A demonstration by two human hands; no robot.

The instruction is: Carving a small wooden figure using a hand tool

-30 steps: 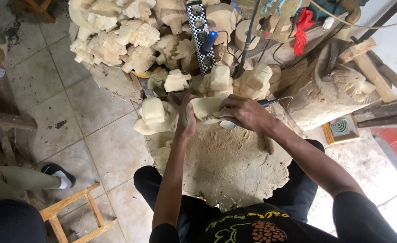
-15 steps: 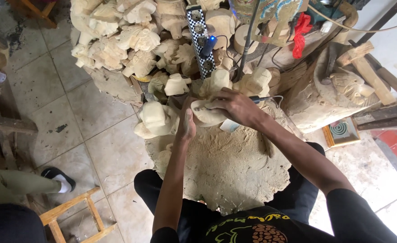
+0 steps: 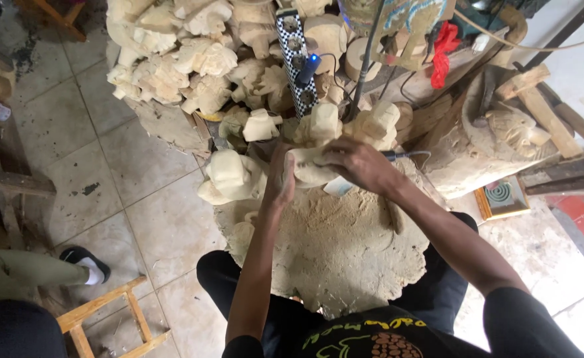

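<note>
My left hand (image 3: 280, 178) grips the left side of a pale wooden carving (image 3: 308, 167) held over a dust-covered cloth (image 3: 345, 252) on my lap. My right hand (image 3: 357, 163) lies over the carving's right side and is closed around a slim rotary tool (image 3: 398, 155) whose cable trails off to the right. The tool's tip is hidden under my fingers. Sawdust is heaped on the cloth just below the carving.
A big pile of rough pale carvings (image 3: 199, 53) fills the floor ahead, with one larger piece (image 3: 229, 176) at my left. A checkered strip (image 3: 298, 59), cables and wooden beams (image 3: 543, 106) lie ahead right. Another person's leg and shoe (image 3: 83, 262) and a wooden stool (image 3: 106, 318) are at lower left.
Both hands and the carving stay together in nearly the same place; my right hand has shifted slightly over the carving. The view has moved a little.
</note>
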